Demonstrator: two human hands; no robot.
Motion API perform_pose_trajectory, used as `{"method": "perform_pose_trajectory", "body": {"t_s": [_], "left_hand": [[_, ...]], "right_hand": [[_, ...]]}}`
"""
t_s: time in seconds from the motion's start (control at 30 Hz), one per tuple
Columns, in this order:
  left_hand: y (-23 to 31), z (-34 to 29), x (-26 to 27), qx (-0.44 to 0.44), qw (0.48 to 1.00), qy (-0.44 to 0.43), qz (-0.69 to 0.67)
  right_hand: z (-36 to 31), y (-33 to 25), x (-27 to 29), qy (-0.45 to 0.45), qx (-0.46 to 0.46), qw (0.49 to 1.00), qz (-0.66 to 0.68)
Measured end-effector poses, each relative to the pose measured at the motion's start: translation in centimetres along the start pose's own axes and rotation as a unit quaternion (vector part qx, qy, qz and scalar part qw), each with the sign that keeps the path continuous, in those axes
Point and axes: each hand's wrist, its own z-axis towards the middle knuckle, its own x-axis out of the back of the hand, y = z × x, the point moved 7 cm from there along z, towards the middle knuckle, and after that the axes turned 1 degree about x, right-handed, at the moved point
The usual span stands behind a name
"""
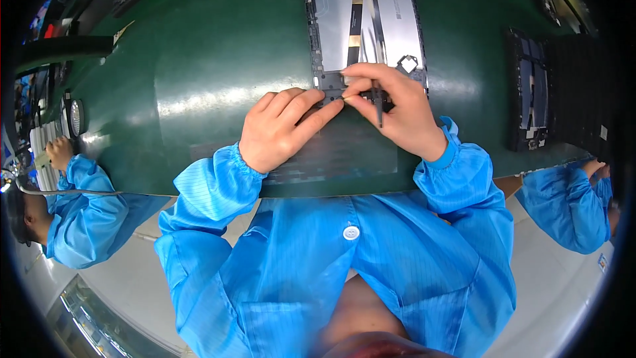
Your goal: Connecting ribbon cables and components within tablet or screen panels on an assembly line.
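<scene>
An opened tablet point(332, 40) lies before me on the green bench, its silver battery panels and a dark ribbon cable with gold patches exposed. My left hand point(278, 126) rests palm down at its near edge, fingers stretched out and the index fingertip touching that edge. My right hand point(401, 103) is closed, thumb and index finger pinched together beside the left index fingertip. Tucked in it are long tweezers point(378, 23), silver blades pointing away over the tablet and a dark end toward me. Whatever small piece lies under the fingertips is hidden.
The green bench point(218, 46) spreads around the tablet. At the right lies another opened tablet point(532, 93) beside a black panel point(580, 93). A dark bar point(66, 50) juts in from the left. Co-workers in blue sleeves sit at the left point(93, 209) and right point(563, 205).
</scene>
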Motion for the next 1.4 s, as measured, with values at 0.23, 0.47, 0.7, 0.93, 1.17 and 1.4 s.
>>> {"method": "perform_pose_trajectory", "body": {"t_s": [0.23,0.47,0.7,0.93,1.17,1.4], "left_hand": [[-1.0,0.7,-0.4,0.064,0.993,0.013,-0.094],[-1.0,0.7,-0.3,0.078,0.990,0.016,-0.115],[-0.9,0.7,-0.5,0.078,0.990,0.013,-0.116],[-0.8,0.7,-0.5,0.080,0.990,0.013,-0.114],[-0.8,0.6,-0.5,0.080,0.990,0.014,-0.116],[-0.9,0.6,-0.5,0.083,0.989,0.013,-0.119]], "right_hand": [[-2.1,0.4,2.1,0.010,-0.120,0.963,0.241],[-2.6,1.5,1.0,-0.019,-0.237,0.951,0.197],[-0.9,1.2,2.1,-0.041,-0.215,0.968,0.123],[-0.4,1.4,2.4,-0.004,-0.187,0.980,0.072],[-0.3,1.6,2.5,0.029,-0.175,0.982,0.071],[-0.2,1.8,2.4,0.025,-0.162,0.985,0.059]]}}
